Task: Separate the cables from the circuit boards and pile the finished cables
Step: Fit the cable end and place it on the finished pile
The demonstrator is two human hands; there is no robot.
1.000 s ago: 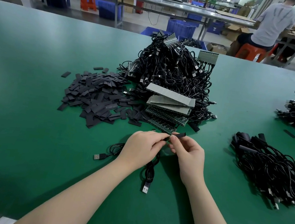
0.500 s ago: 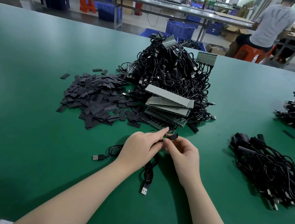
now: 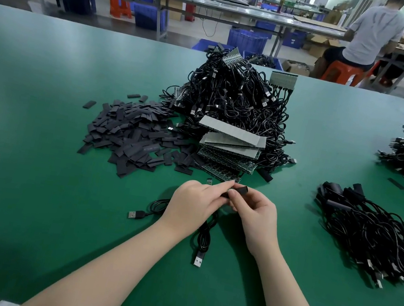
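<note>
Bare green table (image 3: 18, 175) left of left hand (image 3: 193, 205) & toward near edge: open passage. Ahead blocked: black sleeve scatter (image 3: 131, 135), circuit board stack (image 3: 231, 149), tangled cable heap (image 3: 237, 97). Right: finished cable pile (image 3: 369, 234); clear strip betw. it & right hand (image 3: 257, 215).

green table (image 3: 31, 177), black cables (image 3: 236, 100), dark grey sleeves (image 3: 129, 135), blue crates (image 3: 246, 40)
</note>
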